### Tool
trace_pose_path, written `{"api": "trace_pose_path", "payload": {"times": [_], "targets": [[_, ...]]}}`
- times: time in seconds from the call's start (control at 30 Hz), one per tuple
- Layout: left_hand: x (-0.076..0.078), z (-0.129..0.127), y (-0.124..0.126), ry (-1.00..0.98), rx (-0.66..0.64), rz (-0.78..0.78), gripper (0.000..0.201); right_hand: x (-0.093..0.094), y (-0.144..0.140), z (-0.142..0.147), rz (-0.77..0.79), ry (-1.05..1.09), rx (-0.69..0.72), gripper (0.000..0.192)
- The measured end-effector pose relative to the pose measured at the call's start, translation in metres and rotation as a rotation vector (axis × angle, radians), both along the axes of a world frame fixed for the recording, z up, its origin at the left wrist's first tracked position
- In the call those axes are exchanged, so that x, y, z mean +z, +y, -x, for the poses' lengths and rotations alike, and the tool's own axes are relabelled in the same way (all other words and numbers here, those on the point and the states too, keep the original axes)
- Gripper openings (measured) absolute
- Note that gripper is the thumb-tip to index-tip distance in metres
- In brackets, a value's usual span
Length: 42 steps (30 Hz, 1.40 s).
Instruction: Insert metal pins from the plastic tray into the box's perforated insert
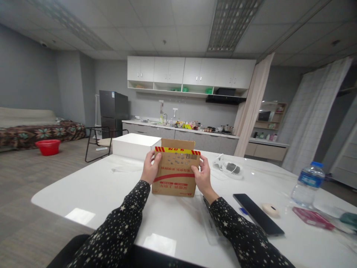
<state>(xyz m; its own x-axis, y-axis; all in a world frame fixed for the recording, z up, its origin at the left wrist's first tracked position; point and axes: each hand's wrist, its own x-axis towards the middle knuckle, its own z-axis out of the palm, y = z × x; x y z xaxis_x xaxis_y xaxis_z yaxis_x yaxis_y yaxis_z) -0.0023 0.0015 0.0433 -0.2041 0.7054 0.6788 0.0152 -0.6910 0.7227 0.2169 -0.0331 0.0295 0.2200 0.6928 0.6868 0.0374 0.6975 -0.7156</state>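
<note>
A brown cardboard box (175, 182) with red print and a red-and-yellow strip along its upper edge stands on the white table in front of me. Its print appears upside down, and a flap (178, 144) rises behind the strip. My left hand (150, 167) grips the box's left side, thumb on the front face. On the right side, my right hand (202, 173) holds it the same way, its thumb pressed on the front. The fingers behind the box are partly hidden.
Behind the cardboard box lies a white box (135, 145). To the right are a white cable bundle (232, 169), a black tablet-like slab (256, 214), a round beige object (270, 209), a water bottle (308, 184) and a dark pink packet (312, 217). A clear tray (209, 223) lies beneath my right forearm.
</note>
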Motion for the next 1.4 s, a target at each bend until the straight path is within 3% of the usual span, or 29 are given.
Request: {"api": "trace_pose_path", "payload": {"times": [0.13,0.47,0.77,1.07,1.4], "targets": [[0.013,-0.001,-0.001,0.004,-0.064,-0.043,0.037,0.0,-0.001,0.0,-0.013,0.007,0.017,0.048],[0.003,-0.001,-0.003,0.001,-0.074,-0.091,0.035,0.001,0.0,0.001,-0.051,0.013,0.019,0.043],[0.003,-0.002,-0.016,0.015,-0.01,-0.136,0.038,0.004,-0.005,0.0,-0.078,-0.065,-0.057,0.031],[-0.011,0.006,-0.002,0.152,0.067,-0.141,0.031,-0.001,-0.001,-0.004,-0.08,-0.209,-0.094,0.036],[-0.008,0.01,0.001,0.255,0.157,-0.133,0.033,0.002,0.004,-0.018,-0.112,-0.378,-0.161,0.029]]}}
